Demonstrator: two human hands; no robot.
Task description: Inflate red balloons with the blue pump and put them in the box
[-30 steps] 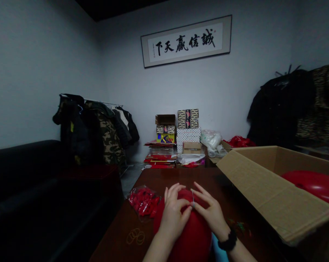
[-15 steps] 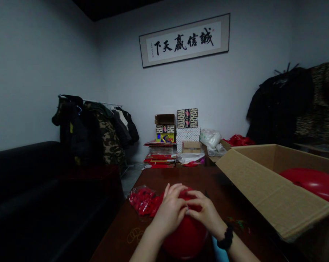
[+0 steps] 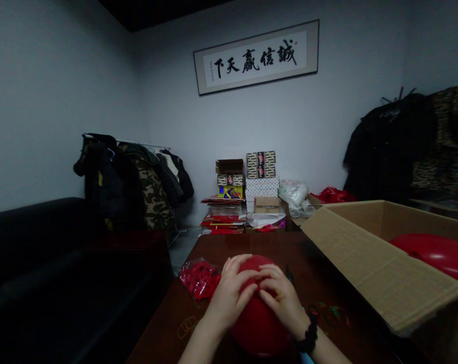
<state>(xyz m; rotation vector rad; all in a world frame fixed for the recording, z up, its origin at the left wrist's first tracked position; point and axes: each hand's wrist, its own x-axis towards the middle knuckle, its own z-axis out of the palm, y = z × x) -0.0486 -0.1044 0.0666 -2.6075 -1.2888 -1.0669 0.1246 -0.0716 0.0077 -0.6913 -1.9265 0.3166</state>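
Both hands rest on a red balloon (image 3: 259, 318) that sits on the dark counter (image 3: 229, 242) close to the person. The left hand (image 3: 229, 296) cups the balloon's top left, fingers curled over it. The right hand (image 3: 284, 301) presses on the top right, its fingertips meeting the left's at the crown. A bag of red pieces (image 3: 196, 278) lies just left of the balloon, rubber bands (image 3: 185, 327) nearer. An open cardboard box (image 3: 369, 263) holding another red balloon (image 3: 433, 255) stands to the right.
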